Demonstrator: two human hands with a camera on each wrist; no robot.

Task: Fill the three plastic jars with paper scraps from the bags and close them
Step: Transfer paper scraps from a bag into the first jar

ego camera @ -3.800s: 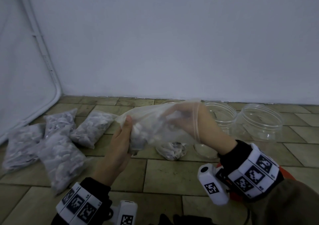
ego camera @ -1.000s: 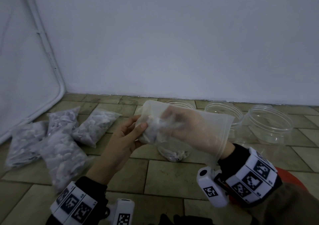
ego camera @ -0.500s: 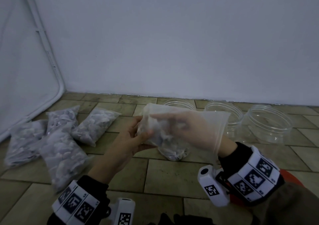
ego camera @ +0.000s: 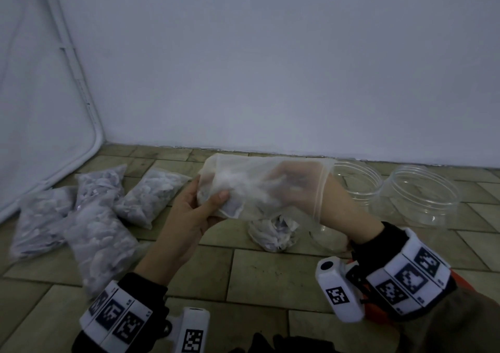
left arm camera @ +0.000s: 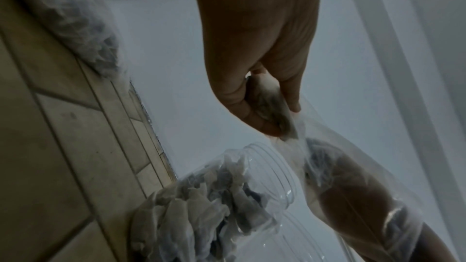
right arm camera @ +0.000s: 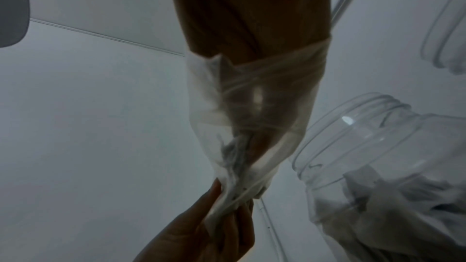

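A clear plastic bag (ego camera: 243, 174) is held level above the tiled floor, with a few paper scraps (right arm camera: 233, 152) left in it. My left hand (ego camera: 213, 201) pinches its closed end between thumb and fingers (left arm camera: 292, 105). My right hand (ego camera: 292, 187) is inside the bag past the wrist, fingers bunched on the scraps. Under the bag stands an open clear jar (ego camera: 273, 233) partly filled with scraps (left arm camera: 214, 196). To its right two empty open jars (ego camera: 357, 182) (ego camera: 424, 195) stand near the wall.
Several full bags of scraps (ego camera: 89, 217) lie in a heap on the floor at the left. A clear round lid (ego camera: 327, 239) lies by my right forearm. The white wall (ego camera: 270, 68) rises close behind the jars.
The bag has shifted left and slightly up. My right hand has reached deeper into it towards the closed end, and my left hand has changed its grip to the lower corner.
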